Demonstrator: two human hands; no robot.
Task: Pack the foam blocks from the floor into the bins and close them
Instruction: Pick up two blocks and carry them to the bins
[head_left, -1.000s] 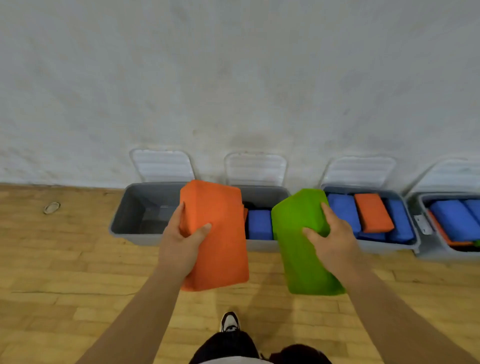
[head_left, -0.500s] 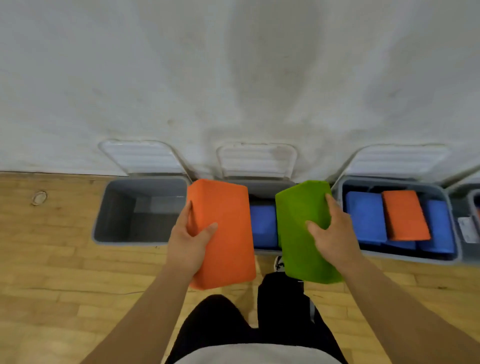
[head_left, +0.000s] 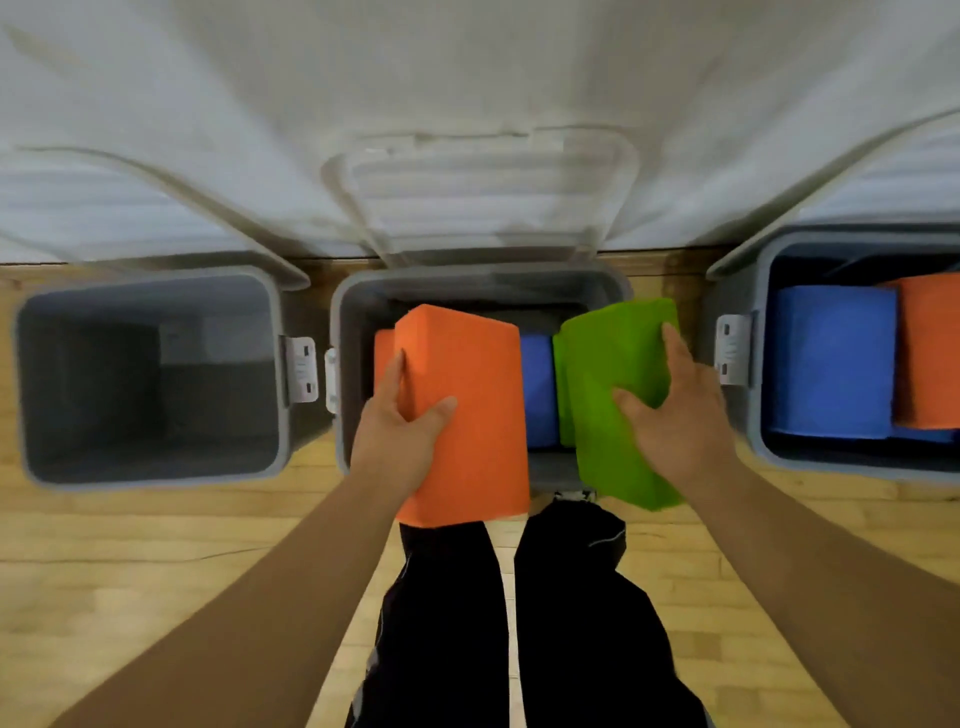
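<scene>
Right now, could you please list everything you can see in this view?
left bin: one, grey, leftmost, nothing seen inside
middle bin: one, grey, centre, holds blue block and orange sliver
right bin: one, grey, rightmost, holds blue blocks and orange slab
lids: three, whitish, raised against wall
orange block: one, orange, over middle bin
green block: one, green, over middle bin
floor: wooden, tan, underfoot
left hand: one, grips orange block
right hand: one, grips green block
legs: two, black trousers

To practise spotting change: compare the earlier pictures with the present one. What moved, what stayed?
The person stepped up to the middle bin, bringing the orange block in the left hand and the green block in the right hand over its opening. Nothing was let go; both grips and the open lids stayed as they were.
</scene>
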